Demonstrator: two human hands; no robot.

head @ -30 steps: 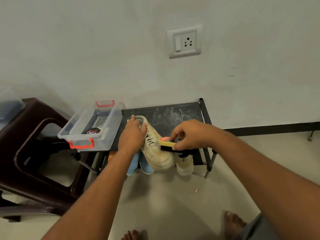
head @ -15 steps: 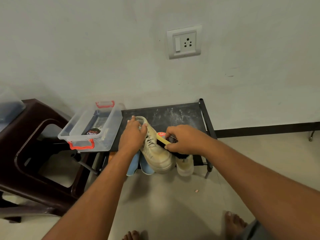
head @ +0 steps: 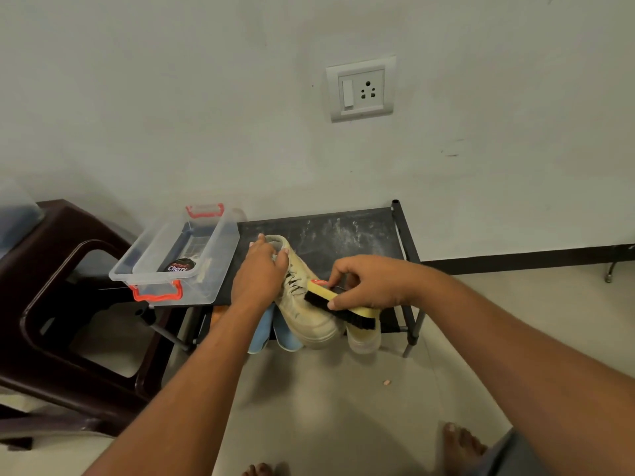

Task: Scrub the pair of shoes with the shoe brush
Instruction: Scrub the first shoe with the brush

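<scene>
- At your far left stands a dark brown plastic stool (head: 51, 304), close to the wall.
- Just right of it, a clear plastic box (head: 220, 259) with red handles sits on the left end of the black shoe rack (head: 343, 231). A round dark tin (head: 180, 266) marked "Cherry" lies inside it.
- Your left hand (head: 259, 273) is on the heel end of the shoe (head: 309, 317), with the fingers curled over the collar and gripping it.
- The shoe is a cream lace-up sneaker with dark laces and a thick pale sole. Its side looks dull and grimy. It lies on the rack's top with the heel toward the wall and the toe jutting past the front edge toward you.
- Under the toe, two pale blue soles (head: 271, 333) poke out from beneath the rack's top.
- The shoe brush (head: 326, 298) has a yellow back, black bristles and a red mark at its far end. It is tilted against the shoe's right side, beside the laces.
- Your right hand (head: 371, 283) holds the brush, thumb on the near edge and fingers wrapped over the back.
- Below the brush, the pale toe of the second shoe (head: 364, 340) shows on a lower level.
- A switch and socket plate (head: 360, 89) is on the wall above.
</scene>
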